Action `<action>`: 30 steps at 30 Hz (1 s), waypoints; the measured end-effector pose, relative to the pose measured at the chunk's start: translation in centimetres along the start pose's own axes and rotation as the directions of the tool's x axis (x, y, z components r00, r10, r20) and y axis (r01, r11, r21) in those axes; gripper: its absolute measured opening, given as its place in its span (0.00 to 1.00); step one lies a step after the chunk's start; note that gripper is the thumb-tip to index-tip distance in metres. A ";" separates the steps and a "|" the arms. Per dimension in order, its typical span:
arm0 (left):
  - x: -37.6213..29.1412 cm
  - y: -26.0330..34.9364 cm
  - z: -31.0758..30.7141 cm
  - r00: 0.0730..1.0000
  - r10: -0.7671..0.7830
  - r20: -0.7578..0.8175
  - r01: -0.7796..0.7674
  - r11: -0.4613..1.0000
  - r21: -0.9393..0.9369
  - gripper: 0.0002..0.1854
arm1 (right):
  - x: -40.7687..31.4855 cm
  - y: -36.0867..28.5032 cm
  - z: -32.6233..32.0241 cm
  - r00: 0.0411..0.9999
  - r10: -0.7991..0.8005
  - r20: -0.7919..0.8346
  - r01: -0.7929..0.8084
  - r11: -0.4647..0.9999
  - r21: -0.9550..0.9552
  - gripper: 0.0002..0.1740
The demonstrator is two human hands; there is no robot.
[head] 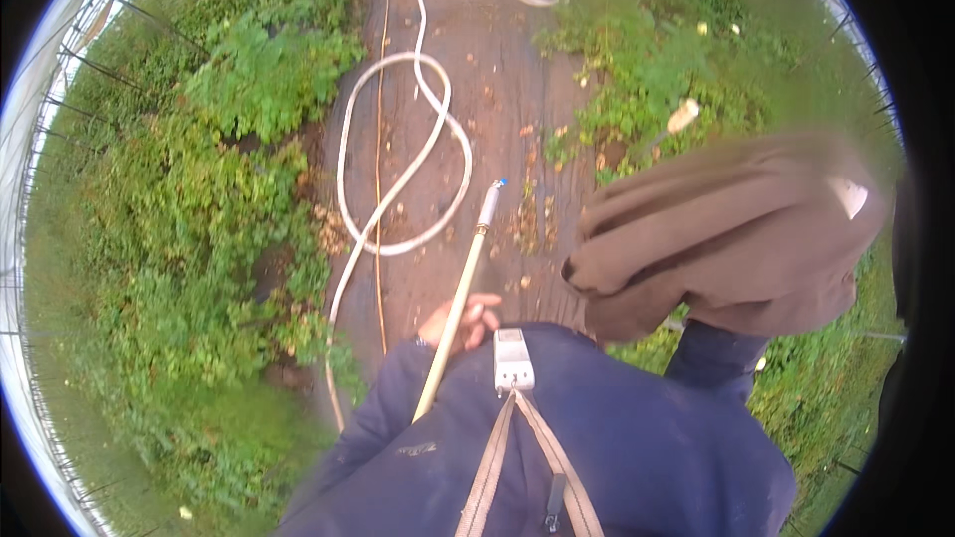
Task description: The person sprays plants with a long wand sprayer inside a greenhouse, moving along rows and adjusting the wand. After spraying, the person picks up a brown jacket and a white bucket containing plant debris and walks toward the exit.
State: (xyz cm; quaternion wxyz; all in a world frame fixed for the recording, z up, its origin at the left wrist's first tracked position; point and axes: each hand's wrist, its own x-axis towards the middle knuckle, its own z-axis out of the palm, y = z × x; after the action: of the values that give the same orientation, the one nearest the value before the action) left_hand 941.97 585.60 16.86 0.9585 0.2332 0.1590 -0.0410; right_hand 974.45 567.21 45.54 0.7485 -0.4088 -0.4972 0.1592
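My left hand (470, 322) is in front of my waist, fingers apart and slightly curled. A pale yellow hose or pole (457, 302) crosses over it, ending in a metal nozzle fitting (489, 205) with a blue tip. The hand's fingers do not close around it. Its lower end runs down by my dark blue sleeve. At the right, a brown cloth garment (724, 239) hangs bunched at the end of my raised right arm. My right hand is out of view behind this cloth. A small white device (514, 359) hangs on a beige strap (489, 466) at my chest.
A white hose (468, 156) lies looped on the brown ground sheet (492, 89) of the aisle, beside a thin orange line (379, 186). Leafy plants (179, 239) border both sides. A pale yellow object (683, 115) stands among the right plants. Fallen leaves are scattered about.
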 end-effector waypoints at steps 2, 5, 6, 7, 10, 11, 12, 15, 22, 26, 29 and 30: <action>2.6 4.0 0.5 0.957 0.241 0.161 -0.235 0.970 -0.057 0.24 | 3.2 1.7 0.3 1.000 0.001 -0.002 -0.001 1.000 0.029 0.40; 6.5 10.8 3.5 0.716 0.616 0.330 -0.520 0.785 -0.336 0.26 | 8.3 5.1 1.1 0.998 0.063 -0.028 -0.060 0.994 0.088 0.40; 6.8 14.7 5.8 0.768 0.529 0.361 -0.460 0.848 -0.264 0.30 | 10.1 5.9 1.5 0.992 0.117 -0.055 -0.109 0.987 0.119 0.40; 7.1 18.7 8.0 0.812 0.437 0.386 -0.398 0.899 -0.182 0.34 | 11.9 6.6 2.2 0.983 0.167 -0.080 -0.154 0.976 0.155 0.40; 10.7 29.5 13.5 0.622 0.652 0.433 -0.778 0.575 0.252 0.39 | 17.3 9.6 4.8 0.942 0.327 -0.082 -0.282 0.899 0.335 0.38; 11.7 32.3 14.3 0.564 0.735 0.375 -0.818 0.437 0.373 0.43 | 19.0 10.4 5.6 0.922 0.380 -0.071 -0.320 0.854 0.412 0.37; 12.3 35.1 14.8 0.562 0.771 0.300 -0.796 0.405 0.451 0.48 | 20.9 11.4 6.0 0.912 0.409 -0.038 -0.333 0.790 0.515 0.36; 14.8 41.7 14.5 0.479 0.837 0.266 -0.803 0.296 0.517 0.50 | 26.4 13.6 5.3 0.894 0.448 0.015 -0.333 0.639 0.693 0.35; 24.8 49.3 13.2 0.531 0.796 0.292 -0.722 0.244 0.647 0.54 | 36.0 18.9 1.4 0.890 0.456 -0.018 -0.223 0.468 0.855 0.32; 34.2 53.6 9.2 0.790 0.516 0.330 -0.547 0.351 0.760 0.49 | 41.9 23.9 -2.3 0.887 0.460 -0.037 -0.157 0.377 0.913 0.31; 43.6 54.6 1.7 0.980 0.040 0.197 -0.195 0.414 0.889 0.45 | 48.1 26.4 -6.0 0.888 0.458 -0.037 -0.111 0.292 0.950 0.30; 44.4 55.1 -0.3 0.997 0.005 0.075 -0.070 0.417 0.906 0.45 | 50.3 28.3 -6.4 0.879 0.477 0.012 -0.132 0.219 0.967 0.30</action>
State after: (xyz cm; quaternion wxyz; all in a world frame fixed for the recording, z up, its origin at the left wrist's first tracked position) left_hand 992.32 634.49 26.15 0.6860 0.7156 0.0776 -0.1061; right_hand 1007.72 614.17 53.56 0.8572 0.0081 -0.0968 0.5057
